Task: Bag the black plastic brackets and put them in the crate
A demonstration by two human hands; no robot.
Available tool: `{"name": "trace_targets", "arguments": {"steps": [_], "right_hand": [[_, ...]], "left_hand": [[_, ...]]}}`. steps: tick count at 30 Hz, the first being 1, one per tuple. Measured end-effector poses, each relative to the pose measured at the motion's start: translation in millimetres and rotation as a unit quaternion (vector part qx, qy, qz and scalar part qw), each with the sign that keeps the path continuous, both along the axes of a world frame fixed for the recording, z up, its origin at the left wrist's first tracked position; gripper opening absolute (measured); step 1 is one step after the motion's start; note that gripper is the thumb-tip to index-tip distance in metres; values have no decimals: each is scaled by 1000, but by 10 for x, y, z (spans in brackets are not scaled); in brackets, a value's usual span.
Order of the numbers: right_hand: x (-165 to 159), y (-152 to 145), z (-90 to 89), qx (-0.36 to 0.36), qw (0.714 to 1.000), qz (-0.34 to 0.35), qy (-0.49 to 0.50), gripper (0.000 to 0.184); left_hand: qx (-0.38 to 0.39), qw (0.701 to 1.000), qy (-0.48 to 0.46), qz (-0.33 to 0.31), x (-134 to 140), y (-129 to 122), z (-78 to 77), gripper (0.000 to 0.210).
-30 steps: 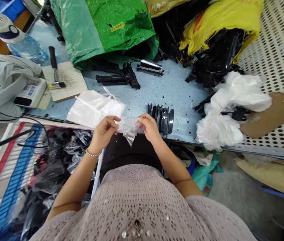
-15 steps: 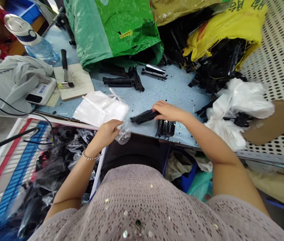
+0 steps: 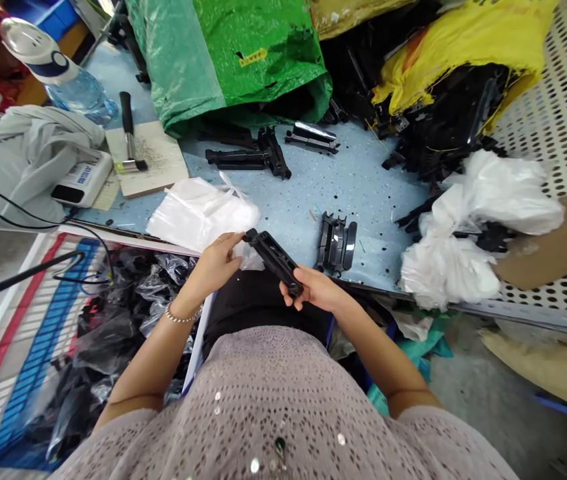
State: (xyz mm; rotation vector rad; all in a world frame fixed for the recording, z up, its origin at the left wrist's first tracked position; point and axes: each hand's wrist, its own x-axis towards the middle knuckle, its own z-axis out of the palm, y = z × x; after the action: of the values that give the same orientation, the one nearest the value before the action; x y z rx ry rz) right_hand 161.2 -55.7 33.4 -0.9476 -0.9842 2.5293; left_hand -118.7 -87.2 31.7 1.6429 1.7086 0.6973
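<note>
My right hand (image 3: 308, 287) is closed around the lower end of a long black plastic part (image 3: 274, 259), held tilted over the table's front edge. The far end of that part points up and left, close to the fingertips of my left hand (image 3: 217, 265). The left fingers are pinched at the edge of a clear plastic bag (image 3: 252, 257), partly hidden behind the hand and the part. Under and behind it lies a stack of white, see-through bags (image 3: 198, 210). To the right, several similar black parts (image 3: 334, 245) stand side by side on the table.
More black parts (image 3: 248, 159) lie farther back, before a green sack (image 3: 258, 60). A yellow sack (image 3: 468, 47) spills black parts at the right, near crumpled white bags (image 3: 456, 247). A brush (image 3: 129, 137) rests on a board at left. Below is a bin of bagged parts (image 3: 108, 333).
My right hand has lifted the black part from the table and brought it left and toward me, turning it. The left hand has barely moved.
</note>
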Motion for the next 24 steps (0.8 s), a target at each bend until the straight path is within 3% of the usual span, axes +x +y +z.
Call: {"name": "trace_targets", "arguments": {"steps": [3,6,8,10,12,14,16,18,19,21,24], "right_hand": [[76,-51,106,74,996,-28,-35,45],[58,-81,209,133,985,13,-105,44],[3,-106,251,215,953,37,-209,41],[-70,-127,264,321,897,27,-304,37],[-156,-125,235,368,871,-3,-327,35],[-256,-94,157,302,915,-45,-265,38],[-360,-56,56,166,970,-79,-158,47],[-456,-53,-13,99,985,-104,-98,53],[-498,-74,-20,119,982,-105,-103,51],[-570,-154,33,239,955,-83,-154,44],[-629,-283,232,403,903,30,-143,58]], "left_hand": [[25,999,-9,25,15,-28,-9,62],[71,997,-5,23,53,-28,-15,71],[115,993,37,18,90,-33,-15,75],[158,983,94,-7,146,-59,-25,75],[201,969,129,-65,226,-112,-54,74],[241,953,123,-136,320,-182,-99,76],[274,940,89,-185,403,-246,-146,78],[285,935,58,-203,448,-283,-178,79],[281,936,50,-208,452,-293,-180,80],[256,940,48,-219,420,-315,-136,80],[221,958,44,-176,252,-440,101,67]]}}
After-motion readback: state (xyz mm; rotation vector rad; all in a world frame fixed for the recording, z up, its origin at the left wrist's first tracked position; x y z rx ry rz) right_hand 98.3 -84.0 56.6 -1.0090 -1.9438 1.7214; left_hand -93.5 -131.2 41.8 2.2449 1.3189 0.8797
